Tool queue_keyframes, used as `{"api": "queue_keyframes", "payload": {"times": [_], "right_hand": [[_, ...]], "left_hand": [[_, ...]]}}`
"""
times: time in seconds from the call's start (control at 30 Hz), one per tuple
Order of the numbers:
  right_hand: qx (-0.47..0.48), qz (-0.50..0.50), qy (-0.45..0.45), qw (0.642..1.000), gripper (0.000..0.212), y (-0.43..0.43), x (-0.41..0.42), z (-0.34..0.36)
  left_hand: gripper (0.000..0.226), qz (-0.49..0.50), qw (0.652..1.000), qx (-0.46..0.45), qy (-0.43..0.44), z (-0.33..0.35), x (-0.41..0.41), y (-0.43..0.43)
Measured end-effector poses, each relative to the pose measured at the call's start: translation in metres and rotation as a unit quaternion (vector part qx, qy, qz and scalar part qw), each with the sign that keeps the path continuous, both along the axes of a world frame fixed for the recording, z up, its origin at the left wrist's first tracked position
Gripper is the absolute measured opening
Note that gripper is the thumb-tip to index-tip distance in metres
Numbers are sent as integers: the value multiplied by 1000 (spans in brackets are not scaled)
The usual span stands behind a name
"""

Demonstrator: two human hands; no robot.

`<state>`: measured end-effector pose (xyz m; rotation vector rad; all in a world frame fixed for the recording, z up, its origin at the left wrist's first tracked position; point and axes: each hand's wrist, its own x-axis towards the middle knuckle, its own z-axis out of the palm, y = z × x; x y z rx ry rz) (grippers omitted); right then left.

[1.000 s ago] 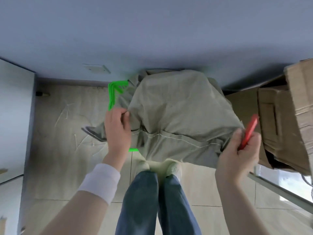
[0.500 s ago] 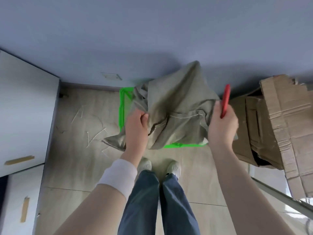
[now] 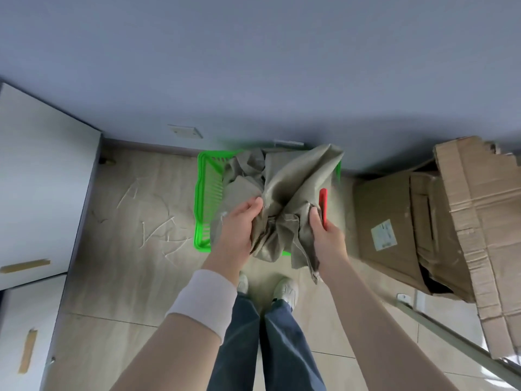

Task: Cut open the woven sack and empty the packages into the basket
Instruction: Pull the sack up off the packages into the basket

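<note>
Sack [image 3: 293,190], grey-green and woven, crumpled and bunched, held up over the green basket [image 3: 204,204] and covering most of its inside. Upper corner of the cloth raised toward the far right rim of the basket; loose end hanging down past the near rim. No packages visible; inside of the basket mostly hidden by the cloth.

Left hand [image 3: 239,225], closed on a fold at the left side of the sack, white wristband [image 3: 203,301] on that forearm. Right hand [image 3: 327,235], clenched on the right side of the sack and clamping a red cutter [image 3: 323,206] against the cloth, cutter upright above the thumb.

Basket on the wood floor [image 3: 127,277] close to the wall [image 3: 253,66]. Left of the basket, pale strips [image 3: 160,232] scattered on the floor. Right of the basket, flattened cardboard boxes [image 3: 423,230]. On the near side of the basket, two shoes [image 3: 286,289] and blue trouser legs.
</note>
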<state>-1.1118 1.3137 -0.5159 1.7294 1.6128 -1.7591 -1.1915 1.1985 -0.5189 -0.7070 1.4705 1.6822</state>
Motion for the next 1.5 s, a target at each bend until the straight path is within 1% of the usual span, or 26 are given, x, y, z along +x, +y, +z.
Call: {"api": "queue_keyframes", "payload": {"times": [0.1,0.17,0.23,0.27,0.33,0.4,0.47,0.57,0.63,0.73,0.8,1.07,1.4,1.5], "right_hand": [[-12,7,2,1000,45,-7,1,-10],[-41,8,-2,999,48,-9,-4,-9],[-76,-14,-18,997,62,-8,-10,-14],[-89,-27,-33,995,74,-6,-11,-18],[-107,-42,-53,992,93,-5,-13,-25],[-104,-41,-60,992,98,-3,-12,-31],[-107,-41,-69,991,95,-1,-10,-34],[-118,-51,-66,990,91,2,-8,-38],[-107,-37,-42,993,77,3,-7,-40],[-87,-9,3,996,42,4,-8,-40],[-84,-7,14,996,33,5,-8,-43],[-47,-13,14,999,29,8,-12,-52],[-12,-2,-13,1000,25,8,-20,-59],[1,-20,-14,1000,24,9,-23,-59]], "left_hand": [[13,-21,1000,12,-18,-5,3,10],[14,-43,998,20,-37,-13,9,14],[20,-60,997,16,-45,-20,13,16],[29,-72,996,14,-48,-23,15,16],[54,-81,994,10,-66,-34,17,15],[71,-72,993,27,-89,-43,20,14],[76,-60,991,54,-103,-42,22,17],[70,-14,991,76,-112,-39,21,23],[68,1,987,98,-127,-40,16,24],[76,9,980,127,-151,-47,12,24],[82,13,978,134,-160,-49,11,25],[94,-14,982,126,-142,-39,4,34],[94,-21,982,113,-152,-35,-1,39],[94,-27,982,103,-153,-38,-2,40]]}}
